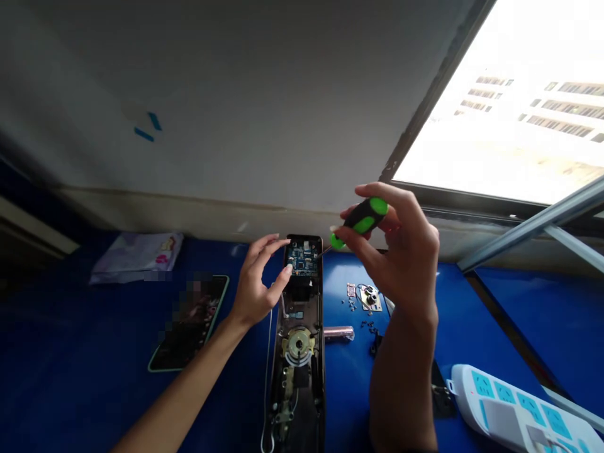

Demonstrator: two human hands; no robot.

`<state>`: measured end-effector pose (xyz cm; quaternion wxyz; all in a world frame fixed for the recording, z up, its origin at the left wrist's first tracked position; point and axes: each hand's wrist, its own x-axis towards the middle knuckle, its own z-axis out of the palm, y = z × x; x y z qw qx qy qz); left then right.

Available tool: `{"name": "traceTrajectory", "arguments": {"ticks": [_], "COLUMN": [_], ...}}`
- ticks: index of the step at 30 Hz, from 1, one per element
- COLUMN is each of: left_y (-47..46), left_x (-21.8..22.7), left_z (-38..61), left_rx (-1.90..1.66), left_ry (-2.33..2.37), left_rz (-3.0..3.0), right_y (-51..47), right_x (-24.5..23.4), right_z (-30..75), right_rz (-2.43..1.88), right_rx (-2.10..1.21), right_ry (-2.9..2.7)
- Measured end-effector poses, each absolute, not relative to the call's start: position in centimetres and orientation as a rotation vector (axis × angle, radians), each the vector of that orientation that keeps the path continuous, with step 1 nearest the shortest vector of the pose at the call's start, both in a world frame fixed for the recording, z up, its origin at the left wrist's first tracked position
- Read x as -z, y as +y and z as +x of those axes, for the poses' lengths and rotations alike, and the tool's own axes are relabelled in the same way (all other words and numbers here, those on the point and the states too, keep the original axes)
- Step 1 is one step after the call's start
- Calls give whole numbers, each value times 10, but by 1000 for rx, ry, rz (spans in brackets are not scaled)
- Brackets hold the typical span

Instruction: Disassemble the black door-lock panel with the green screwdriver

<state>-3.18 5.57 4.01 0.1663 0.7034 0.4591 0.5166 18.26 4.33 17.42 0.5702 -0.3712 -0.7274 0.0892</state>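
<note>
My right hand (391, 242) is closed around a black and green screwdriver (362, 221). The screwdriver's thin shaft slants down to the left, and its tip is at the right side of a blue circuit board (302, 259). That board sits in the far end of a long, dark opened device housing (295, 402). My left hand (264, 267) is at the housing's left edge beside the board, its thumb and forefinger apart and the fingertips at the board's left side. Nearer to me in the housing lies a round, speaker-like part (299, 343).
Right of the housing lie a pinkish cylinder (338, 333), a small board with a black round part (370, 297) and several tiny screws (352, 304). A white power strip (519, 402) is at the lower right. A phone (193, 324) and a pale packet (136, 257) lie left.
</note>
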Motion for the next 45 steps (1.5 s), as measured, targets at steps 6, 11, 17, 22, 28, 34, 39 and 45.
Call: {"name": "traceTrajectory", "arguments": {"ticks": [6,11,17,22,28,34,39,45], "left_y": [42,33,32,31,35,34,33,33], "left_x": [-22,-16,-13,-13,-10,-2,-1,-5], "left_z": [-42,-40,-37,-39,-36,-27,-24,-23], "left_rx": [-1286,-1220,-1234,-1223,-1273,-1368,-1384,-1383], "left_ry": [1148,1143,1117,1132,1058,916,854,857], "left_rz": [1887,1833,1757,1785,1724,1446,1369,1376], "right_y": [51,53,55,56,58,54,50,46], "right_x": [-165,-157,-154,-154,-150,-152,-159,-164], "right_z": [154,139,132,131,119,110,119,124], "right_rz": [-848,-818,-815,-814,-890,-940,-888,-852], "right_rx": [-217,-178,-188,-186,110,148,-93,-209], "right_ry": [-1807,-1886,-1885,-1882,-1818,-1783,-1935,-2017]}}
